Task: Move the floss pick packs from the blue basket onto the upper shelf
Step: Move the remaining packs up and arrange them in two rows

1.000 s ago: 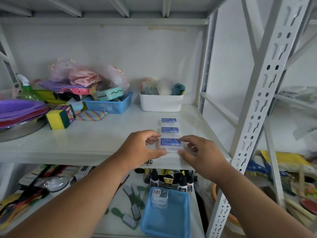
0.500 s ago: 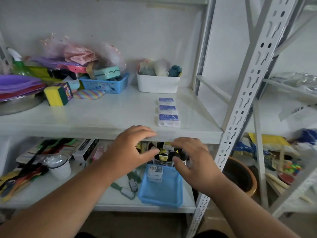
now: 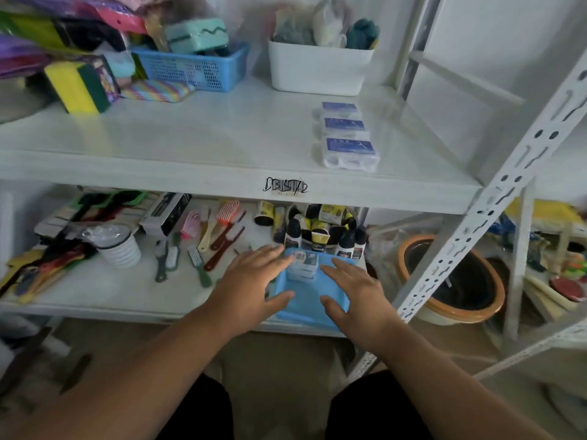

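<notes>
Three floss pick packs with blue labels lie in a row on the upper shelf (image 3: 190,138), the nearest floss pick pack (image 3: 351,154) close to the front edge. On the lower shelf sits the blue basket (image 3: 309,304), with a small stack of clear packs (image 3: 303,265) at its far end. My left hand (image 3: 254,284) hovers over the basket's left side, fingers spread, fingertips beside the stack. My right hand (image 3: 352,290) is over the basket's right side, fingers straight. Neither hand holds anything.
Behind the basket stand several dark bottles (image 3: 320,230). Brushes and combs (image 3: 203,249) lie to the left on the lower shelf. A white bin (image 3: 317,71) and a blue mesh basket (image 3: 190,68) sit at the back of the upper shelf. A white upright (image 3: 476,223) rises at right.
Both hands let go of the third pack on the upper shelf and dropped down to the blue basket on the lower shelf. The view tilted downward.
</notes>
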